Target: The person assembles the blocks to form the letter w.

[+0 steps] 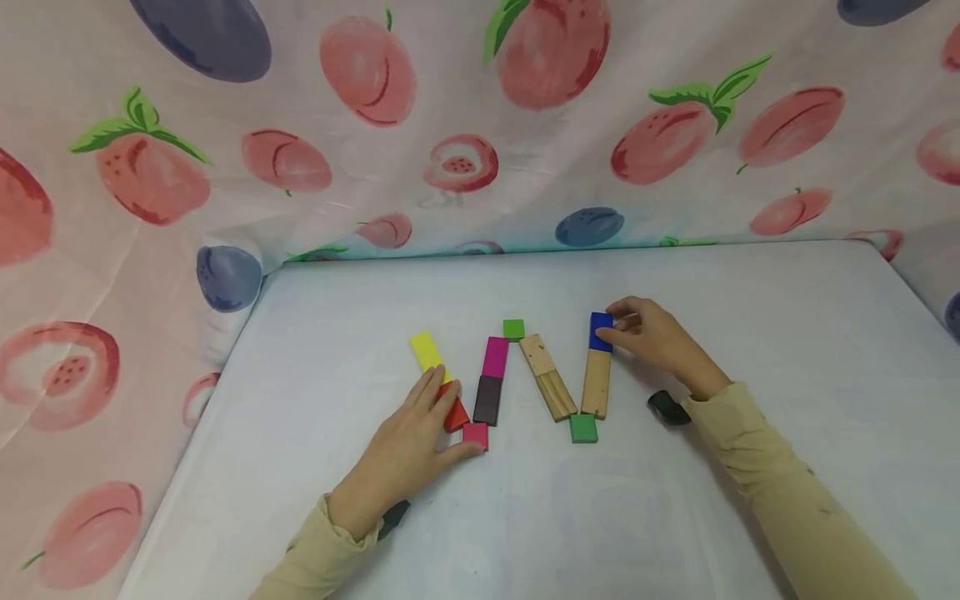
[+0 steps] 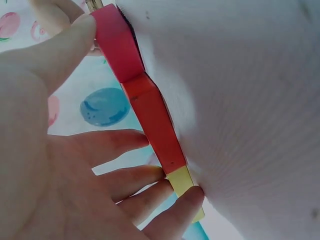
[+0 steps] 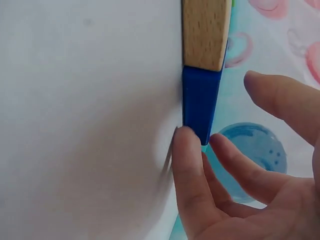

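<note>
Flat blocks lie end to end in a zigzag on the white table. My left hand (image 1: 401, 454) is spread along its left end. Its thumb is at the pink block (image 1: 476, 435); its other fingers lie along the red block (image 2: 155, 125) and the yellow block (image 1: 427, 350), partly covering them. At the right end, my right hand (image 1: 651, 337) has fingertips at the far end of the blue block (image 3: 201, 102). Its thumb is lifted apart from the block in the right wrist view. The blue block lines up with a plain wooden block (image 1: 597, 383).
Between the hands are a magenta block (image 1: 495, 357), a dark block (image 1: 487, 400), a light green square (image 1: 513, 330), two wooden blocks, one of them a grooved block (image 1: 557, 395), and a green square (image 1: 583, 428). A fruit-print cloth (image 1: 525, 200) hangs behind the table (image 1: 750, 333).
</note>
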Available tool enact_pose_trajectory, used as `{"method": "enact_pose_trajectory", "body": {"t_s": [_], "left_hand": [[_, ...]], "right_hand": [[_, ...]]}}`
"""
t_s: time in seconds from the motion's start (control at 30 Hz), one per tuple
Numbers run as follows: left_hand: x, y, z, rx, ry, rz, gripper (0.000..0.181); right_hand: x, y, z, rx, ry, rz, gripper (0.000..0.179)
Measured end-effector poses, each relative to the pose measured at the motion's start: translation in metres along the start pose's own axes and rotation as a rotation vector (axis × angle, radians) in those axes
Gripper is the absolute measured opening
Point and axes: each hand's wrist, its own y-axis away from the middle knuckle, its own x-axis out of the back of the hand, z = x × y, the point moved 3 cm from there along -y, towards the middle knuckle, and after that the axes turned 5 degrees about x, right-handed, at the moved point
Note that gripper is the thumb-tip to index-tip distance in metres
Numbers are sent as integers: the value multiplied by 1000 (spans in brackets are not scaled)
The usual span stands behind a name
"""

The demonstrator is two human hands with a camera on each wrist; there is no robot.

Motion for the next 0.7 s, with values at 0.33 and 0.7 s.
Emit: {"method": "enact_pose_trajectory", "body": {"t_s": [0.33,0.7], "left_hand": [[4,-2,2,-5,-3,9,93],[11,-5,4,-87,28,152,74]], "right_hand": [[5,15,-6,118,38,44,48],[9,44,-16,242,79,65,49]]}}
